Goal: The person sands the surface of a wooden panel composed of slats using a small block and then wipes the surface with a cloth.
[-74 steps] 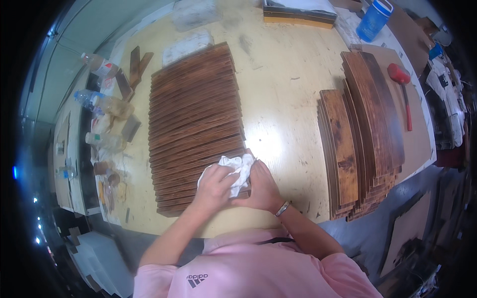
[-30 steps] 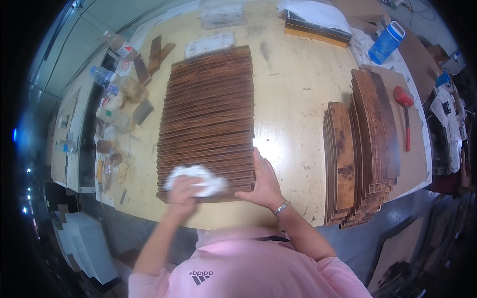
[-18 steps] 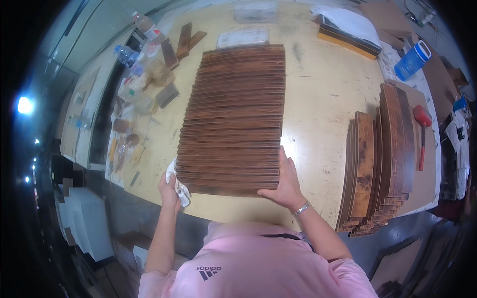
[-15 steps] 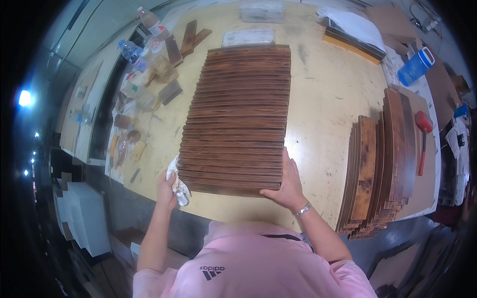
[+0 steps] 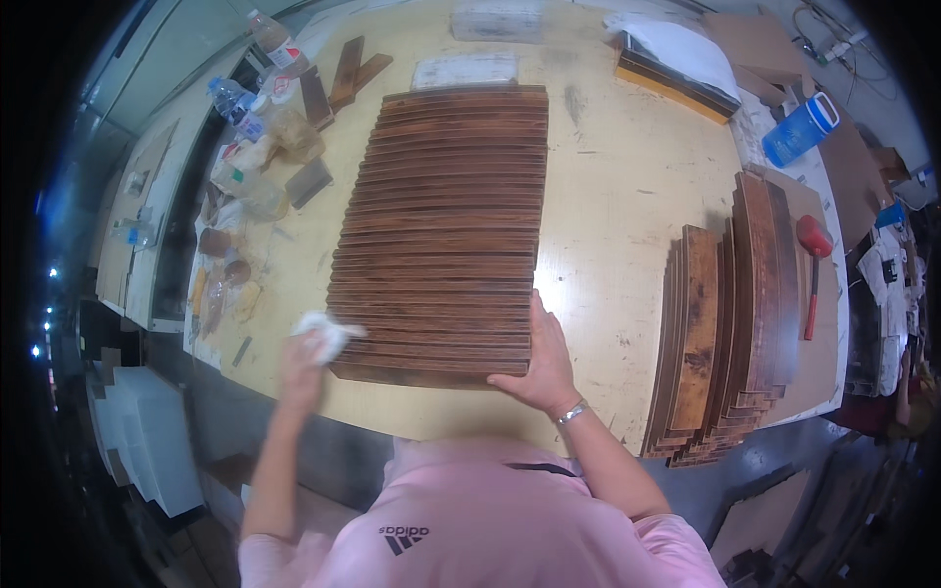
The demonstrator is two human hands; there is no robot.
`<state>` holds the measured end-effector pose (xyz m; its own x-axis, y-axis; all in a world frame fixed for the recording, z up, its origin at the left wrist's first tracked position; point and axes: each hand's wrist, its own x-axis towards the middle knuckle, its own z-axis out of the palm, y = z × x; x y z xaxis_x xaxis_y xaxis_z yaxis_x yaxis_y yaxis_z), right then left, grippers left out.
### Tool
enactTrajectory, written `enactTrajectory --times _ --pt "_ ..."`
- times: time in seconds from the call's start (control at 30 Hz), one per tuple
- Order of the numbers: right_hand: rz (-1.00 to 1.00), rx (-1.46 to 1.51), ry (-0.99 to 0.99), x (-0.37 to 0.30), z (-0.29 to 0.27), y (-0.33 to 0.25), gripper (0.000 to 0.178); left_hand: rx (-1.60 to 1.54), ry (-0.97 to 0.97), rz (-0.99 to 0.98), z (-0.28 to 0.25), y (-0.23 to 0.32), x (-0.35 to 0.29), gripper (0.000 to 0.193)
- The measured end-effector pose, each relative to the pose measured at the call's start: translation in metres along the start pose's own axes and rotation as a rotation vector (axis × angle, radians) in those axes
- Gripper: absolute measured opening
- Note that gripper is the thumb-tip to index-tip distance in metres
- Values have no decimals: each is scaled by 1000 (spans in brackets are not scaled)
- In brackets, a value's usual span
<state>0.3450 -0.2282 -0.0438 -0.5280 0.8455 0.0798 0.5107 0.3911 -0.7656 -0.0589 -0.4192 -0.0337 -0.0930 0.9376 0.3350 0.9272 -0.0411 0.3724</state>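
Note:
Dark brown wooden planks (image 5: 441, 225), several laid side by side in a long block, lie before me on the table. My left hand (image 5: 307, 365) is closed round a crumpled white cloth (image 5: 328, 336) at the block's near left corner; motion blurs the fingers. At the near right corner, my right hand (image 5: 542, 363) rests spread against the planks. Its thumb lies along the front edge and its stretched fingers along the right side.
More planks (image 5: 698, 343) stand in rows at the table's right, beside a red-headed mallet (image 5: 813, 238). Bottles (image 5: 240, 110) and cups line the left edge. A blue jug (image 5: 802, 130) and a white-covered stack (image 5: 676, 64) sit far right, a whitish block (image 5: 465, 71) behind the planks.
My left hand has lifted slightly with the cloth, which has moved from the corner's side up to the planks' left ends. My right hand keeps its place on the corner.

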Motion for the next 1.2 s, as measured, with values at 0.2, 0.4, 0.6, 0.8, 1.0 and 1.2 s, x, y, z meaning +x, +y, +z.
enactTrajectory --times 0.2,0.4,0.6,0.8,1.0,1.2 --pt "40 94 -86 6 -10 -13 138 -408 175 -520 19 82 52 32" --pt "-27 128 11 2 -1 -8 138 -31 91 144 42 80 48 33" --pt "-33 105 38 0 4 -1 137 76 452 -489 -2 17 37 27" --pt "-70 147 24 6 -1 -7 135 59 167 200 54 109 57 19" --pt "-57 124 57 5 1 -4 134 160 404 -499 -14 17 50 22" --pt "-104 159 29 6 2 -2 132 -144 -24 233 70 168 124 29"
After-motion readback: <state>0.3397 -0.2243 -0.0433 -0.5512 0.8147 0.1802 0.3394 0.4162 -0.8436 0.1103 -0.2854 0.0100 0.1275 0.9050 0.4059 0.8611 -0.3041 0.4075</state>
